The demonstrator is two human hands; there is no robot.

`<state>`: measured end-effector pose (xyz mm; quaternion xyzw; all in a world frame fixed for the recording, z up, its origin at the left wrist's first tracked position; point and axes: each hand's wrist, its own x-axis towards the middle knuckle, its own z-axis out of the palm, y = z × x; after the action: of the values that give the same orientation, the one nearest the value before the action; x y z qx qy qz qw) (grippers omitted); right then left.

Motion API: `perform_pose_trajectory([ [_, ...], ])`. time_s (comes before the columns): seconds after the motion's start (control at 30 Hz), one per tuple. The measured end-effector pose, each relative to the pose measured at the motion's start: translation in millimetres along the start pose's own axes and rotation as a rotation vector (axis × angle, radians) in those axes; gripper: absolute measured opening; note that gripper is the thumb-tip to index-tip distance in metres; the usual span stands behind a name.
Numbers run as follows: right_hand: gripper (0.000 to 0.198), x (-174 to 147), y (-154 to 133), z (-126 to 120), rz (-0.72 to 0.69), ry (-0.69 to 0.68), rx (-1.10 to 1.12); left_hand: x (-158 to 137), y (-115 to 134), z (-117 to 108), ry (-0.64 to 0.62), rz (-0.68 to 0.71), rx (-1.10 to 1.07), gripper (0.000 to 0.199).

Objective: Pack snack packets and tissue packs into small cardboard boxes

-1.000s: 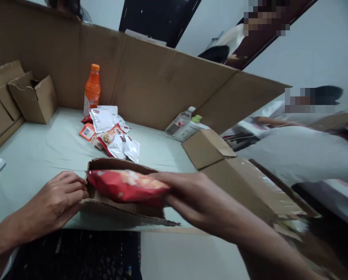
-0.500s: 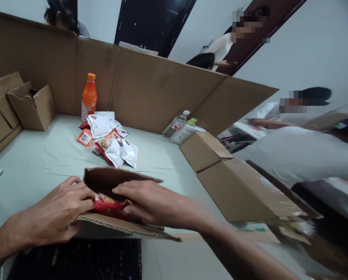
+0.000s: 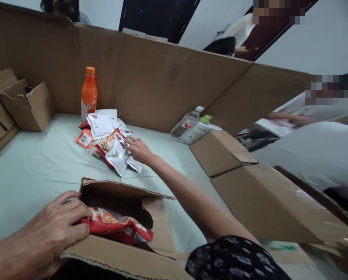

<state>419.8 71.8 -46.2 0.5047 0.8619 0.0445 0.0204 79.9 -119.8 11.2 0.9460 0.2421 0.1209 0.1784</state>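
Note:
In front of me stands an open cardboard box (image 3: pixel 159 229) with a red snack packet (image 3: pixel 115 226) lying inside. My left hand (image 3: pixel 60 221) grips the box's left side, its fingertips over the rim and against the packet's end. Farther out, my right hand (image 3: pixel 139 149) reaches to the right edge of a heap of packets, fingers stretched and apart. It touches or hovers just over a white sachet (image 3: pixel 117 157); which, I cannot tell. The heap also has another white sachet (image 3: pixel 101 125), a red packet with a nut picture (image 3: pixel 111 140) and an orange-red packet (image 3: pixel 86 139).
An orange drink bottle (image 3: pixel 89 93) stands behind the heap. A clear bottle (image 3: pixel 188 122) and a green-capped white container (image 3: pixel 199 130) lean at the back right. Cardboard boxes flank the left (image 3: pixel 30 105) and right (image 3: pixel 258 198). A cardboard wall (image 3: pixel 168 81) closes the back; people are beyond it.
My right hand has left the red packet in the box and moved forward to the heap. My left hand stays on the box. The view has shifted slightly.

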Motion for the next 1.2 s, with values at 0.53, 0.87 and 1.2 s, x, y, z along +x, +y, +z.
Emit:
perform_pose_trajectory([
  [0.53,0.028,8.2,-24.6,-24.5,-0.137,-0.089,-0.023,-1.0,-5.1,0.2,0.023,0.039,0.017,0.05],
  [0.87,0.011,-91.6,-8.1,-33.0,0.298,-0.111,0.377,9.2,-4.5,-8.6,-0.045,0.086,0.072,0.059],
  [1.2,0.015,-189.2,-79.7,-149.2,0.315,1.058,0.73,7.0,-8.8,1.4,0.037,0.133,0.052,0.063],
])
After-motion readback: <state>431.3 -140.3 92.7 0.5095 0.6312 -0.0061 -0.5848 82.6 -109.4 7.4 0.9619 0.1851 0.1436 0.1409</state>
